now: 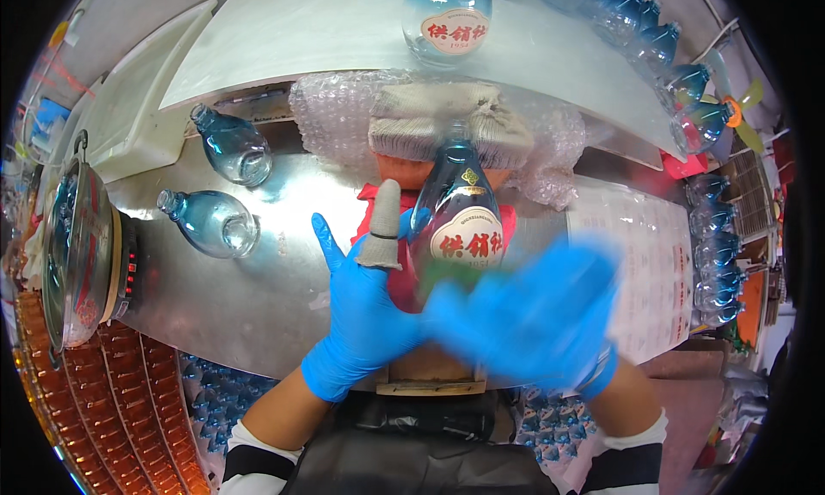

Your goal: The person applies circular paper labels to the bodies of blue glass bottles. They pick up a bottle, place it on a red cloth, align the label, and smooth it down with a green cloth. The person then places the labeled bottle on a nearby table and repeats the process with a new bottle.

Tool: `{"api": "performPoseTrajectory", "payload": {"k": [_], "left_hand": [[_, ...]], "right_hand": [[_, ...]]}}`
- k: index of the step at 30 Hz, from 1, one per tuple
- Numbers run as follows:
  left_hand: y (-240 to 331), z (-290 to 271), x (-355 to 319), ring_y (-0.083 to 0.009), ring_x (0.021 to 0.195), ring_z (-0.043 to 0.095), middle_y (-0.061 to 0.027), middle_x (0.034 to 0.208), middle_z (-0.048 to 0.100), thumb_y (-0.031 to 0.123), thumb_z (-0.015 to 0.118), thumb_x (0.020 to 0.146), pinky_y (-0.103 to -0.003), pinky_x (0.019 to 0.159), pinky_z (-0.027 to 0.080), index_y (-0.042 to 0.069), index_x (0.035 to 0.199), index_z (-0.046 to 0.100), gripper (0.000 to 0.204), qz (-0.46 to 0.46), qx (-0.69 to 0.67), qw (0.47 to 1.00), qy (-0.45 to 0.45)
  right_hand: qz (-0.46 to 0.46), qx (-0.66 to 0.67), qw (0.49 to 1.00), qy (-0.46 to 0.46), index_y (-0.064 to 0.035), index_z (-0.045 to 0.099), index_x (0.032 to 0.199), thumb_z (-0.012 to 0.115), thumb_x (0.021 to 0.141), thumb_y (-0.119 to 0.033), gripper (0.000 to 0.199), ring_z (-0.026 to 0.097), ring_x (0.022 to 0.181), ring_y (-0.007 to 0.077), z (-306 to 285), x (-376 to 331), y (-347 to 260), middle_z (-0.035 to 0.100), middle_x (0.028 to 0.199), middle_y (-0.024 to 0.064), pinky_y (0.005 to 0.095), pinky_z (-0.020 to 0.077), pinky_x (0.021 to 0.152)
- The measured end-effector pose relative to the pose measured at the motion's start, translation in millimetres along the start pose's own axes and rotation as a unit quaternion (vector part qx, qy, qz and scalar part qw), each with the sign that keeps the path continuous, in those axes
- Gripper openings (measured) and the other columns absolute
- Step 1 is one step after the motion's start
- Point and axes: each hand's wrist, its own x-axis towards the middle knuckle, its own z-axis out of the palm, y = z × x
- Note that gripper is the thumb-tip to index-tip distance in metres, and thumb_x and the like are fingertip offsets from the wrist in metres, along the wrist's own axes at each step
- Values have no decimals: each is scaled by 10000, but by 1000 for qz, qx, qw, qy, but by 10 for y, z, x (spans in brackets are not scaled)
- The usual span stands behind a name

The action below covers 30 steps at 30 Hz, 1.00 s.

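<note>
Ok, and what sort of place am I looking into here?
Probably a small bottle workshop or factory bench: a rounded dark-blue bottle with a cream label at the blue-gloved left hand, two plain translucent blue bottles on the silver metal tabletop, and more blue bottles lined up along the right side.

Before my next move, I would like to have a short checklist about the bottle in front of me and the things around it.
1. Labelled bottle with its neck toward the grey knit pad: ok.
2. Whole label visible: not ok, its lower edge is obscured.
3. Left grip gloved, grey sleeve on one finger: ok.
4. Right grip firm on the bottle: cannot tell, blurred.
5. Green thing identified: cannot tell, blurred.
6. Plain blue bottles at left, apart from the labelled one: ok.
</note>
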Motion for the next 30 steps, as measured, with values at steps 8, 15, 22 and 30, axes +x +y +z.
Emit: {"api": "performPoseTrajectory", "payload": {"k": [8,15,22,30], "left_hand": [[-107,-130,14,-274,1256,395,-165,1375,369,539,741,593,-549,1037,-139,35,1360,316,1011,80,134,986,-64],[-100,-147,61,-205,1152,449,-140,1319,404,128,847,543,-346,960,401,-4,1416,52,1188,61,-3,992,-109],[-167,-162,49,-193,1187,410,-136,1344,382,126,851,539,-334,975,382,6,1419,66,1185,67,19,990,-123],[-253,-212,35,-191,1162,439,-123,1317,418,183,859,538,-331,966,389,-5,1387,213,1084,5,21,993,-116]], "right_hand": [[6,138,990,31,-310,661,961,694,638,-194,344,526,878,98,0,-560,-78,557,1001,-104,298,376,810],[102,145,984,34,-321,664,851,731,584,-164,317,535,815,105,-50,-356,368,611,925,-115,354,351,862],[2,91,996,-3,-352,649,922,709,638,-196,330,528,847,75,110,-921,364,622,966,-136,329,353,883],[76,120,988,67,-359,666,856,702,600,-191,309,502,816,99,114,-850,256,614,919,-148,340,356,884]]}}
